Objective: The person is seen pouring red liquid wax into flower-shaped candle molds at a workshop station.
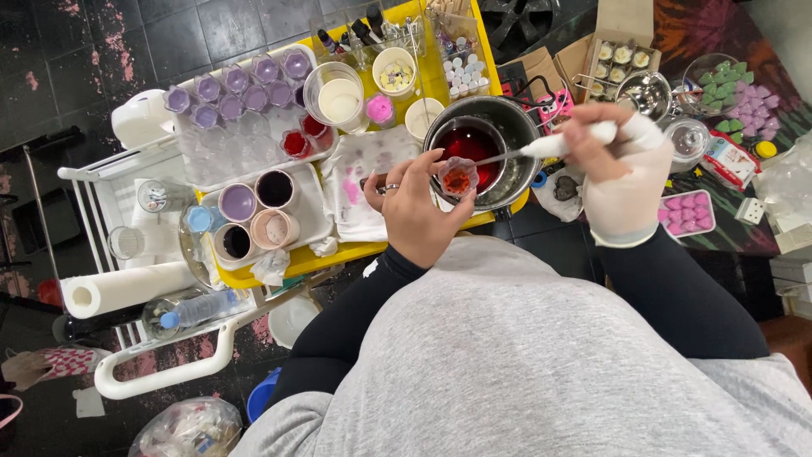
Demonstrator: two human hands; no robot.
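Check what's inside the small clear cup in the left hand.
The small clear cup held by the left hand contains orange-red material. The right hand holds a white-handled tool over it. Fingers hide the cup's base.

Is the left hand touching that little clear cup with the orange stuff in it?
Touching. The head view shows the left hand gripping the small clear cup between its fingertips over the metal pot.

Left hand (412,206) raised with fingers curled in a pinch; gloved right hand (622,173) closed, wrist bent inward.
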